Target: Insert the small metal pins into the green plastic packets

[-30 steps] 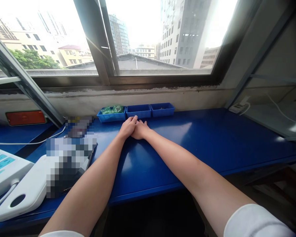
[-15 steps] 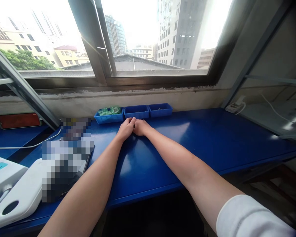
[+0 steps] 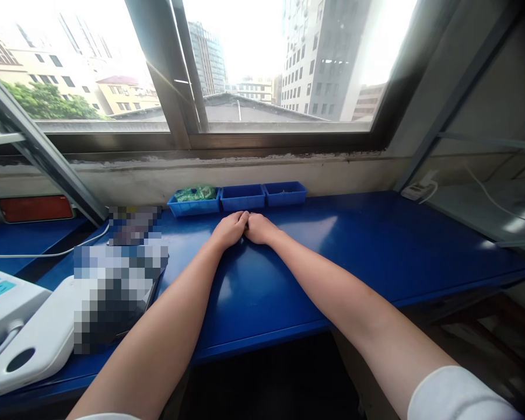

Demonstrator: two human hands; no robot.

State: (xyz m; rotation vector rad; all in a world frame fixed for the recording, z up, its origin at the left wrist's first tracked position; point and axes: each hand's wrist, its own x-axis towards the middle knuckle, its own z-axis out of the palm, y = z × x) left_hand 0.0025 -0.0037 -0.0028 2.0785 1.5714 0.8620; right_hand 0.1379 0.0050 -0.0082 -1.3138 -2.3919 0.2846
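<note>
My left hand (image 3: 230,230) and my right hand (image 3: 261,228) meet over the blue tabletop (image 3: 266,303), fingers touching. Both are closed, with fingers curled and pressed together. Whatever lies between them is hidden; only a dark spot shows at the gap. Just beyond the hands stand three small blue bins in a row. Green plastic packaging (image 3: 199,193) fills the left bin (image 3: 195,208). Inside the middle bin (image 3: 244,203) I cannot make out any contents. Small bits lie in the right bin (image 3: 285,199).
On the left are a white power strip (image 3: 39,344), a white device with blue labels (image 3: 9,297), blurred-out items (image 3: 120,297) and a red phone-like slab (image 3: 35,209). Metal posts flank the table, with a window behind it. A white plug (image 3: 417,190) lies at the right rear.
Both hands have shifted slightly right and a little nearer to me, still together. The dark piece seen between the fingers before is now mostly hidden.
</note>
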